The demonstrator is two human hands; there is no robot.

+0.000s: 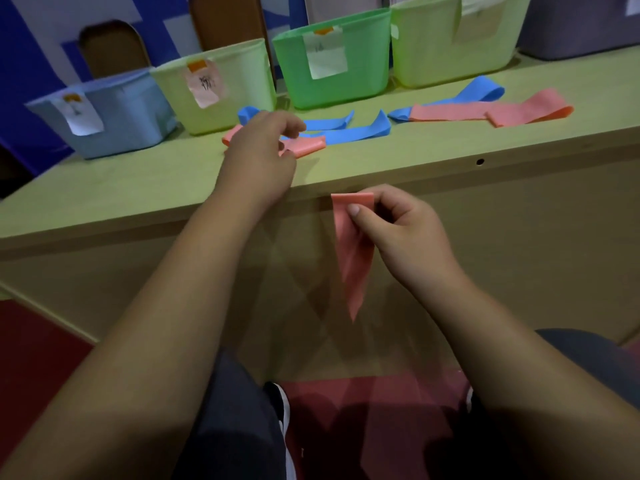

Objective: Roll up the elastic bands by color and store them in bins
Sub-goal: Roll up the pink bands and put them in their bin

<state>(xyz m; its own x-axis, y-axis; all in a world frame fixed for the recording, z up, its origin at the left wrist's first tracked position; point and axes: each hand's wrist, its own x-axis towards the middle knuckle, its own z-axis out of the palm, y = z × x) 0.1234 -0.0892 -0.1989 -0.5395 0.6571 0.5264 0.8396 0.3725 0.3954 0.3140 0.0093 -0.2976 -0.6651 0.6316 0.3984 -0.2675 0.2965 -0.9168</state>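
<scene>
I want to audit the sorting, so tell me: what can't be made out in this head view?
Head view, the green bin: its front wall hides the inside, so any stored rolls are unseen.
The paper label on it: writing too blurred to read.
The tabletop pink band: partly covered by the left hand; grip unclear.
The grey bin: cut off by the top right edge.

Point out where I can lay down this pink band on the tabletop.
Bare wood: front left, between the light blue plastic bin and the pale wooden table's near edge, left of the left hand. Also the strip along that edge on the right, before the flat blue and pink elastic bands. Crowded: just before the bins, where those bands lie.
</scene>
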